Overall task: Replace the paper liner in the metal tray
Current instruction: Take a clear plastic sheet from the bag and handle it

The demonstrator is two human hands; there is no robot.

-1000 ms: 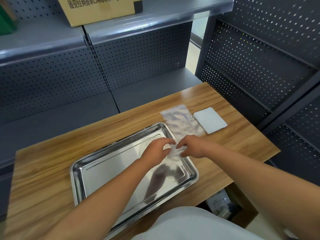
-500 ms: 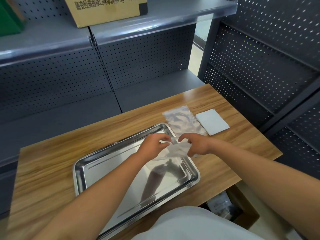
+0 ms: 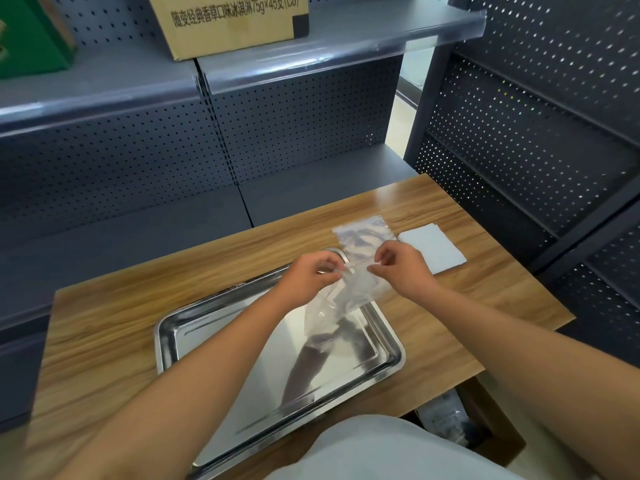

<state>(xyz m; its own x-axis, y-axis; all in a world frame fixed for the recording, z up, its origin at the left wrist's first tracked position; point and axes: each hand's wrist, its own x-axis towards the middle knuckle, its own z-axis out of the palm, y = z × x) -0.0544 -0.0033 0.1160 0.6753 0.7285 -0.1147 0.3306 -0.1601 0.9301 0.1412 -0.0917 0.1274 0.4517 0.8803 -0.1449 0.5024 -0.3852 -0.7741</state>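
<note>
My left hand [image 3: 313, 277] and right hand [image 3: 403, 271] each pinch a top corner of a thin translucent sheet [image 3: 353, 289]. It hangs between them over the far end of the metal tray [image 3: 166, 337] below. White folded paper [image 3: 433, 247] lies beyond my right hand.

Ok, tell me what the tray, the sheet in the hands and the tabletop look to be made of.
Tray: polished metal, probably stainless steel; its floor mirrors the arms. Sheet pinched by the left hand and right hand: thin, translucent and crinkled, so it could be waxy paper or plastic film; hard to tell which. Table: wood-grain surface, likely laminate, matte with streaky brown grain.
</note>
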